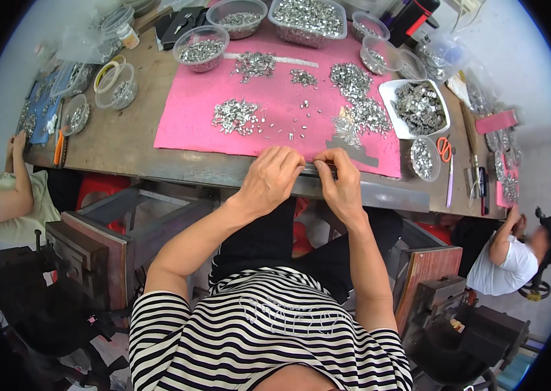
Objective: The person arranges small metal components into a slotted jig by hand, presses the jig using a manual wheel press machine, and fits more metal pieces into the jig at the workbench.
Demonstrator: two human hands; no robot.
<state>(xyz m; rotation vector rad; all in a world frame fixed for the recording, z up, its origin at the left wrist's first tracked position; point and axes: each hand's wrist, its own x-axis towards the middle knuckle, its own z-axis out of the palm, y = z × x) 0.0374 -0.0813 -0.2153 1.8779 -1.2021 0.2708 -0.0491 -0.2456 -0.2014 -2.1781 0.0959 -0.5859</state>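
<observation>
At the bench's front edge, my left hand (269, 174) is closed, thumb and fingertips pinched together. My right hand (340, 184) faces it a short way off, its fingers curled in a similar pinch. Whatever lies between the fingertips is too small to make out. Just beyond them is a pink mat (187, 124) strewn with small silvery metal parts. One pile of parts (235, 117) lies past my left hand, and a larger pile (368, 114) is past my right. A flat dark grey strip (357, 153) rests on the mat beside my right hand.
Clear tubs of metal parts (201, 52) line the mat's far side. To the right stand a white tray (448, 120), a small tub (424, 158) and orange-handled scissors (445, 148). People work at far left (11, 202) and far right (507, 260).
</observation>
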